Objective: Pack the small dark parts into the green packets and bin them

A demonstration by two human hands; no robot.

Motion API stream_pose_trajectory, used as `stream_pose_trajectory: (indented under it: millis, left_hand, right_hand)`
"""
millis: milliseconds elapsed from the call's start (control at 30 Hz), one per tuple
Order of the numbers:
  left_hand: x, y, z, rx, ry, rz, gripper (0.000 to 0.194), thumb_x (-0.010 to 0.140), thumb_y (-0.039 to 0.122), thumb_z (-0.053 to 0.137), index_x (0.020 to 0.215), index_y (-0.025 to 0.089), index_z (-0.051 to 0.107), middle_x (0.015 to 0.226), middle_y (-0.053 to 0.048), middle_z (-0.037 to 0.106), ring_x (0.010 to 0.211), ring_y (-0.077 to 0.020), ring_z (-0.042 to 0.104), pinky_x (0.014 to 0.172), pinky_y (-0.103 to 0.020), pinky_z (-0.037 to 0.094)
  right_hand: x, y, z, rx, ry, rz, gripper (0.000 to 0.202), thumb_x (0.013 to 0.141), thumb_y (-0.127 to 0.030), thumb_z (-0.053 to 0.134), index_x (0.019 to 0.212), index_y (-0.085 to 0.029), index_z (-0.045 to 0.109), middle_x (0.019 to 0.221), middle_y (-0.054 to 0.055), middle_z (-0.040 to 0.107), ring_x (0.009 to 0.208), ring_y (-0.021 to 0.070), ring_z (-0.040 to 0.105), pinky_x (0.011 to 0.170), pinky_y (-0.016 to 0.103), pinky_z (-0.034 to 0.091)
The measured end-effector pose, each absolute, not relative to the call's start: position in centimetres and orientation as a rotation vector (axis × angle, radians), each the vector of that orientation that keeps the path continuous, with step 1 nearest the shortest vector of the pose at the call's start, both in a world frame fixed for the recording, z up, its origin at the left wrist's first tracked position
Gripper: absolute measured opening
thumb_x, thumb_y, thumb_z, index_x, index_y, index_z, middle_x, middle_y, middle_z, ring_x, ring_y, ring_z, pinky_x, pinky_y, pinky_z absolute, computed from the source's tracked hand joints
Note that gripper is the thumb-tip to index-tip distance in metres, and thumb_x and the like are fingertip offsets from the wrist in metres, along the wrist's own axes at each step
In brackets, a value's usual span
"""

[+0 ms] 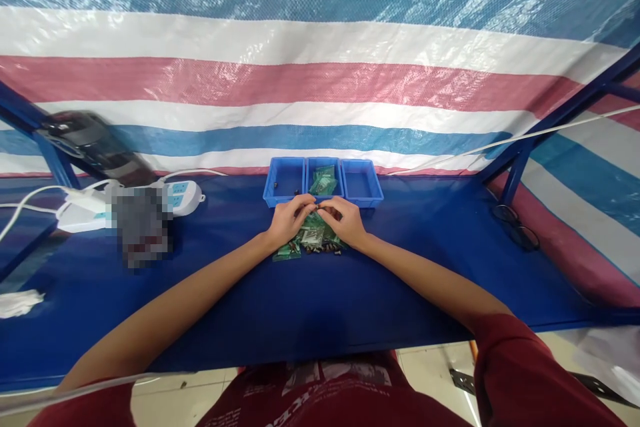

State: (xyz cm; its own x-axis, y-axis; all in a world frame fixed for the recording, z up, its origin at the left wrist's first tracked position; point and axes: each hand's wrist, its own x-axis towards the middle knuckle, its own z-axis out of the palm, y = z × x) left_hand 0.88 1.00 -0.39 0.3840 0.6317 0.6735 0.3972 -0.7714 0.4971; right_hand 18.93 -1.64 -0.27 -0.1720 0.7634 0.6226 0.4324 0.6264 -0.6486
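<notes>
My left hand (289,219) and my right hand (345,219) meet in front of the blue bins, thumbs and fingers pinched together. Between their fingertips is a small dark piece that looks like a screw (318,207), partly hidden by the fingers. Under and between the hands lies a pile of small green-tinted clear bags (313,237). Several loose dark screws (320,250) lie along the pile's near edge. Behind the hands, the left blue bin (268,192) holds a few small dark pieces. Green-tinted bags (323,180) fill part of the middle bin, and the right bin (363,201) stands beside it.
On the left of the blue table (300,313) are a white power strip (187,197) with cables, a blurred-out dark object (143,223) and a dark bottle (97,143). Eyeglasses (517,227) lie at the right. White tissue (20,303) sits at the left edge. A striped sheet (320,87) hangs behind.
</notes>
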Motion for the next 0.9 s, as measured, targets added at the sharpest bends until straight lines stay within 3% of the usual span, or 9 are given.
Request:
stream_pose_trajectory:
  millis: [467, 900]
  left_hand:
    - [0.80, 0.77, 0.01, 2.418, 0.915, 1.297, 0.021, 0.094, 0.032, 0.049, 0.103, 0.016, 0.059, 0.079, -0.002, 0.068, 0.057, -0.0081, 0.061, 0.055, -0.017, 0.045]
    - [0.72, 0.97, 0.35, 2.510, 0.871, 1.331, 0.017, 0.091, 0.026, 0.055, 0.102, 0.017, 0.063, 0.087, -0.005, 0.069, 0.075, -0.0126, 0.064, 0.067, -0.021, 0.051]
  right_hand:
    - [18.83, -1.81, -0.25, -0.955, -1.785, 0.422, 0.023, 0.091, -0.036, 0.051, 0.094, -0.017, 0.065, 0.071, 0.002, 0.059, 0.060, 0.0124, 0.052, 0.059, 0.025, 0.044]
    - [18.68, -1.88, -0.12, -0.981, -1.721, 0.439, 0.023, 0.091, -0.036, 0.051, 0.095, -0.018, 0.064, 0.072, 0.003, 0.060, 0.061, 0.0139, 0.054, 0.060, 0.027, 0.044]
